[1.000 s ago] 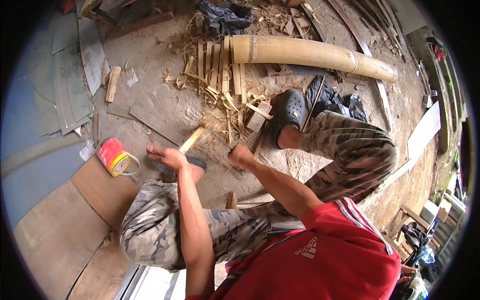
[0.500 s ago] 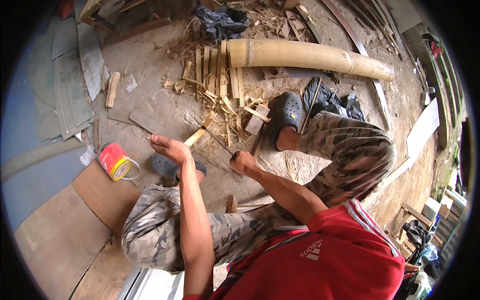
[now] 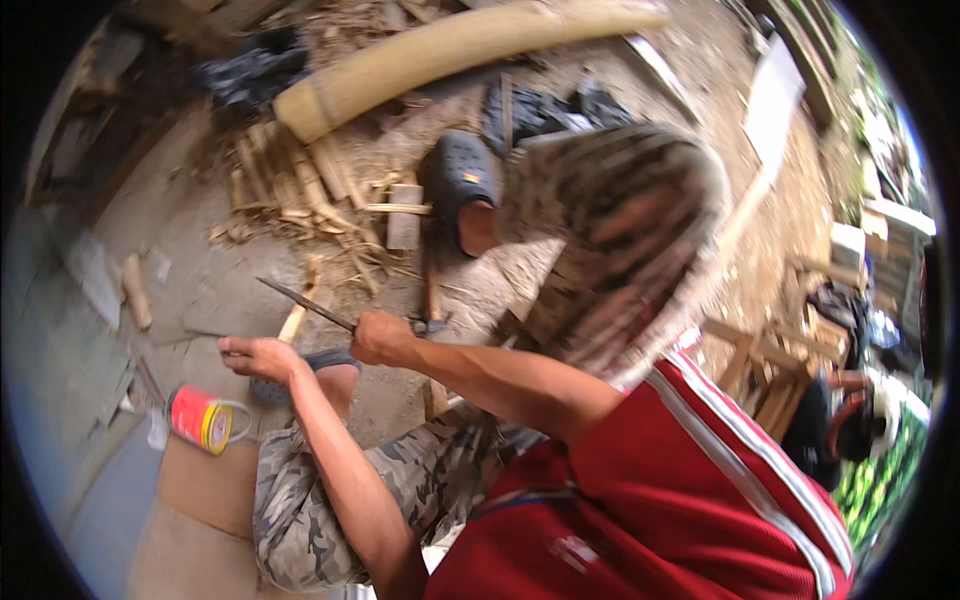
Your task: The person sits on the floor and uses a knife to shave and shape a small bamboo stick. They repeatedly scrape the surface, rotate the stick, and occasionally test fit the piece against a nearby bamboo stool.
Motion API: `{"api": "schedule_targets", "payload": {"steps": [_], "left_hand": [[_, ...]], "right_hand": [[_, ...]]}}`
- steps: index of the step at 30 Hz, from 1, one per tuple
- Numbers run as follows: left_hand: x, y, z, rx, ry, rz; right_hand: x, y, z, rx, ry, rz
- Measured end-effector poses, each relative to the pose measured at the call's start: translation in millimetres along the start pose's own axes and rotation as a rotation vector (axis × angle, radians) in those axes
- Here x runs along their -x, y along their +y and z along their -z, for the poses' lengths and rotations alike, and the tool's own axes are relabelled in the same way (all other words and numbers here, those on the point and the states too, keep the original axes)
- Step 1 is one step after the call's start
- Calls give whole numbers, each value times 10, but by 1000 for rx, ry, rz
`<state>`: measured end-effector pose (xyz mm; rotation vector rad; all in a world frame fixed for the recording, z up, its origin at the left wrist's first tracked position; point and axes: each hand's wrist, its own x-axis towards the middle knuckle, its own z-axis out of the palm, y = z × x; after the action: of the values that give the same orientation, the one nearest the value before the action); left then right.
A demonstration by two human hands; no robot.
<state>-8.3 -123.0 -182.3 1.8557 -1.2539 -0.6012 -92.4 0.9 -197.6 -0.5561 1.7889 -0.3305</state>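
Head view: one long knife, its handle wrapped by the right hand's curled fingers, blade crossing a pale bamboo strip at the left hand, whose fingers lie together, grip unclear.

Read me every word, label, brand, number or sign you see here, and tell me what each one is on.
No text reads clearly.
Red and yellow can: markings on it, too small and blurred to read.
Red shirt: a white mark, too blurred to read.
Dark clog: a small coloured spot, too small to tell if it carries letters.
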Motion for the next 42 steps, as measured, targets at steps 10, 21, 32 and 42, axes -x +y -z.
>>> {"api": "schedule_targets", "payload": {"steps": [10,21,32,42], "left_hand": [[-279,-48,123,19,31,68],[-347,-282,184,18,52,-16],[-289,-215,274,104,79,149],[-364,-365,248,147,37,176]], "right_hand": [[-705,743,-263,41,71,-99],[-731,847,-270,52,33,-71],[-893,971,-317,132,58,-71],[-750,912,-413,159,67,216]]}}
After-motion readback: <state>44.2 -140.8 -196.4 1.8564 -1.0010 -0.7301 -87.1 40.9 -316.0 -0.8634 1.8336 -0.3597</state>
